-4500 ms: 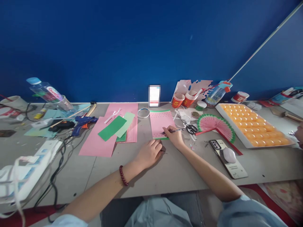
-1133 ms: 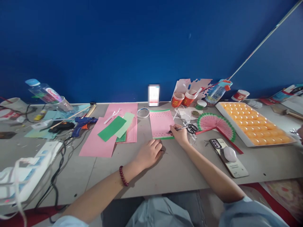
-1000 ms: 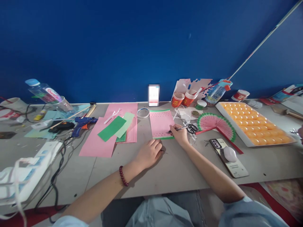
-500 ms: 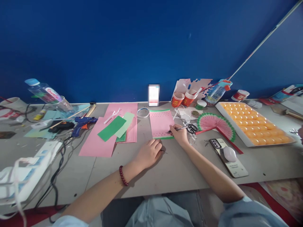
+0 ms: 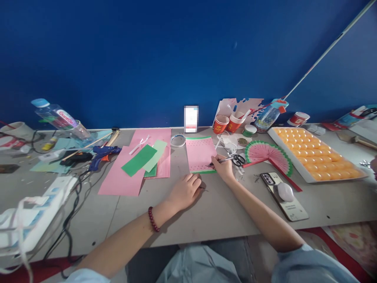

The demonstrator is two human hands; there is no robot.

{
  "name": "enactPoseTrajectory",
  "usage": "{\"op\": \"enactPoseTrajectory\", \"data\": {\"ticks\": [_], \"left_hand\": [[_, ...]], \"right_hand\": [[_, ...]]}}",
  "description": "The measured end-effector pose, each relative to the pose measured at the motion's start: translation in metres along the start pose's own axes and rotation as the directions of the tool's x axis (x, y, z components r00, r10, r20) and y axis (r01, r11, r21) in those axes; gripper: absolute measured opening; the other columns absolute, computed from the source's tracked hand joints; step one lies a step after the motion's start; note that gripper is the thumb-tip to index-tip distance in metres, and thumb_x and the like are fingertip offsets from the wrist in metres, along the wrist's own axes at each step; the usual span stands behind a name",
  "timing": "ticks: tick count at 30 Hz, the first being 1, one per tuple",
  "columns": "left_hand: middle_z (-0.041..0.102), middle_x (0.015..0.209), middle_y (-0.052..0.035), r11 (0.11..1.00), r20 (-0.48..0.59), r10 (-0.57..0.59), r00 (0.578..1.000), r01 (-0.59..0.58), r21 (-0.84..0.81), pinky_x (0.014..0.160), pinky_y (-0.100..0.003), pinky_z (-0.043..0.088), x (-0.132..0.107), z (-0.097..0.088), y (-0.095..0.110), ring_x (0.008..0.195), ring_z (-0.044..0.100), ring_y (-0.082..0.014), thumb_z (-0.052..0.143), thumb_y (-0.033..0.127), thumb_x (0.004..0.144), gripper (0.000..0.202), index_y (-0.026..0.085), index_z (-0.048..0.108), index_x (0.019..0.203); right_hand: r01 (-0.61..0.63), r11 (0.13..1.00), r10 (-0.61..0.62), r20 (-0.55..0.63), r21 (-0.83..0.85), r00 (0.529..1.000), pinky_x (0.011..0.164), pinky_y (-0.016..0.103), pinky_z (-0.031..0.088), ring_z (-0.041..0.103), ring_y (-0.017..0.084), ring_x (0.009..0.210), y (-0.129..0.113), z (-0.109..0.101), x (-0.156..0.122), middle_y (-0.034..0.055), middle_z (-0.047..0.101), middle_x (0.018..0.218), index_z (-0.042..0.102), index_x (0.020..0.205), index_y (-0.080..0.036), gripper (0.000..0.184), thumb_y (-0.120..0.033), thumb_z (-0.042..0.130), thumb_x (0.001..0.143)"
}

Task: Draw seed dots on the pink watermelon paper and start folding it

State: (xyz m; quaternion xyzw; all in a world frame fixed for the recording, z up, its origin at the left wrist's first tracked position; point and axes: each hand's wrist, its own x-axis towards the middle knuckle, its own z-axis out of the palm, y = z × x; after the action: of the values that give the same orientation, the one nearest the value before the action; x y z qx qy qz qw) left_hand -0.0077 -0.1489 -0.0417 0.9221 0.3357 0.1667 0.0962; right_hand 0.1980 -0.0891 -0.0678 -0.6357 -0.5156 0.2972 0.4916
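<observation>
A pink sheet [image 5: 200,154] with green strips along its far and near edges lies flat in front of me. Rows of small dark dots run near both strips. My right hand [image 5: 224,168] is closed around a pen [image 5: 221,161], its tip at the sheet's lower right, by the near row of dots. My left hand [image 5: 186,191] rests on the table just below the sheet's near edge, fingers lying loosely bent and holding nothing visible. Black-handled scissors [image 5: 238,160] lie right behind my right hand. Beside them is a pleated watermelon-patterned fan [image 5: 265,152] with red sticks.
Left of the sheet lie pink papers [image 5: 119,179], green strips [image 5: 139,160] and a tape roll [image 5: 178,140]. Farther left are a glue gun [image 5: 101,155] and a power strip [image 5: 44,212]. To the right are a phone [image 5: 294,210], paper cups [image 5: 220,125] and a tray of orange balls [image 5: 304,177].
</observation>
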Motion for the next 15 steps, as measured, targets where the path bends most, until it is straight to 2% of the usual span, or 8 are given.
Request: {"op": "enactPoseTrajectory", "data": {"ticks": [6,10,15], "left_hand": [[0.059,0.108,-0.0077,1.0,0.009,-0.005,1.0,0.005,0.003,0.083,-0.038,0.048,0.0001,-0.0004,0.0002,0.098,0.054,-0.0225,0.046,0.025,0.095,0.007,0.019,0.05,0.093],[0.059,0.109,-0.0083,1.0,0.02,-0.003,1.0,0.002,0.019,0.083,-0.038,0.048,0.0002,-0.0015,0.0008,0.099,0.054,-0.023,0.046,0.025,0.095,0.007,0.019,0.05,0.094],[0.059,0.11,-0.0081,1.0,0.008,-0.005,1.0,0.005,0.007,0.082,-0.038,0.049,-0.0001,-0.0021,0.0011,0.099,0.054,-0.0229,0.045,0.024,0.095,0.007,0.019,0.05,0.093]], "right_hand": [[-0.053,0.996,0.054,-0.021,0.074,0.998,0.044,0.023,0.042,0.054,0.014,0.046,-0.0031,-0.0019,0.0001,-0.0008,0.053,0.046,0.049,0.055,-0.02,0.038,-0.051,0.059,0.076],[-0.085,0.989,0.081,0.035,0.121,0.996,0.038,0.023,0.037,0.052,0.013,0.043,-0.0043,-0.0043,0.0031,0.0037,0.063,0.056,0.059,0.066,-0.018,0.044,-0.061,0.056,0.076],[-0.008,1.0,0.008,0.004,0.007,1.0,0.046,0.024,0.04,0.052,0.013,0.046,-0.0048,-0.0094,0.0055,0.0011,0.058,0.05,0.052,0.054,-0.019,0.041,-0.055,0.064,0.072]]}}
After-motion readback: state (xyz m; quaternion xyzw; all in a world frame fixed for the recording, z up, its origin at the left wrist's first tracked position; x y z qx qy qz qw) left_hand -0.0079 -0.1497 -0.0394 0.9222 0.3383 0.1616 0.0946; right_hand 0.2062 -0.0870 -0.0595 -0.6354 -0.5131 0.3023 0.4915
